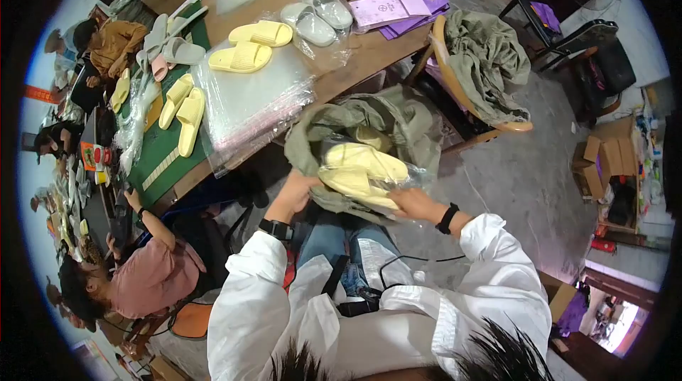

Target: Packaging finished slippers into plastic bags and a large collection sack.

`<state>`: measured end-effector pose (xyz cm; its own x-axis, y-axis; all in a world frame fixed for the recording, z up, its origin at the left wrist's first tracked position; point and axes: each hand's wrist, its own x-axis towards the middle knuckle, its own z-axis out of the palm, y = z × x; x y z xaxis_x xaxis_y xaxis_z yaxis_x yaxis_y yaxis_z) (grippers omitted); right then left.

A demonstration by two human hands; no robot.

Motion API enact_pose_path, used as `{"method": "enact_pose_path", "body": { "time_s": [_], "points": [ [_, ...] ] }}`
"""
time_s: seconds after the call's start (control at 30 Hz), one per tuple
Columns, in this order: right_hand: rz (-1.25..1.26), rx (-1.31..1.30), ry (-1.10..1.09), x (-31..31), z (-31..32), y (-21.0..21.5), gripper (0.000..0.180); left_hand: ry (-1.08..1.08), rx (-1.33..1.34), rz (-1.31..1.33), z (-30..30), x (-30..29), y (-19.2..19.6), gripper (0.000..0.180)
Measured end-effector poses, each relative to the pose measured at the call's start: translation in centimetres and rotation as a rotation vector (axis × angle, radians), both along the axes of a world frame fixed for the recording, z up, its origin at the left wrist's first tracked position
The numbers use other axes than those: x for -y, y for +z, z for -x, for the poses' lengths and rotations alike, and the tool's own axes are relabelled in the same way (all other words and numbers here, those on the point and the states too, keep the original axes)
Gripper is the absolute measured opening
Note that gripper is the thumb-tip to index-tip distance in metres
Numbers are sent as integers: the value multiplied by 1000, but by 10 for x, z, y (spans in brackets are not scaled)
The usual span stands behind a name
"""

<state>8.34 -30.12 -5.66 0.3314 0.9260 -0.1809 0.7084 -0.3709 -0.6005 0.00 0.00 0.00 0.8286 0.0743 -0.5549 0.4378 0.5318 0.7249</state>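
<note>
A clear plastic bag with a pair of yellow slippers (362,171) lies over the mouth of an olive-green cloth sack (405,107) in front of my lap. My right hand (419,205) is closed on the right end of the bagged slippers. My left hand (295,191) is closed at the sack's left rim, close to the slippers' other end; its fingertips are partly hidden. Deeper in the sack, another yellowish item (373,138) shows, too covered to make out fully.
The table (334,86) ahead carries loose yellow slippers (249,47), a stack of clear plastic bags (259,100), bagged grey slippers (316,19) and purple packaging (415,8). A chair (490,122) draped with green cloth stands right. Co-workers sit left, one in a pink shirt (160,278).
</note>
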Motion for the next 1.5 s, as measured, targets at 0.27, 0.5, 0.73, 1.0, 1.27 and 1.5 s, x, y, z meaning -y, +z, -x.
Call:
{"method": "enact_pose_path", "body": {
  "time_s": [0.27,0.5,0.73,1.0,1.27,1.5],
  "points": [
    [133,180,-240,-102,-27,-84,19,-246,-14,23,19,89,1,65],
    [-253,-406,-310,-122,-7,-103,54,-133,-38,-59,1,58,37,54],
    [443,-1035,311,-3,46,-145,46,192,91,66,15,25,31,54],
    [1089,-19,-378,166,-59,-46,30,150,129,202,-13,52,10,52],
    [925,-269,-535,92,-185,32,69,-175,136,294,-41,103,-13,56],
    [-68,45,-497,-310,-225,87,79,-382,52,132,-45,75,-76,51]
  ]
}}
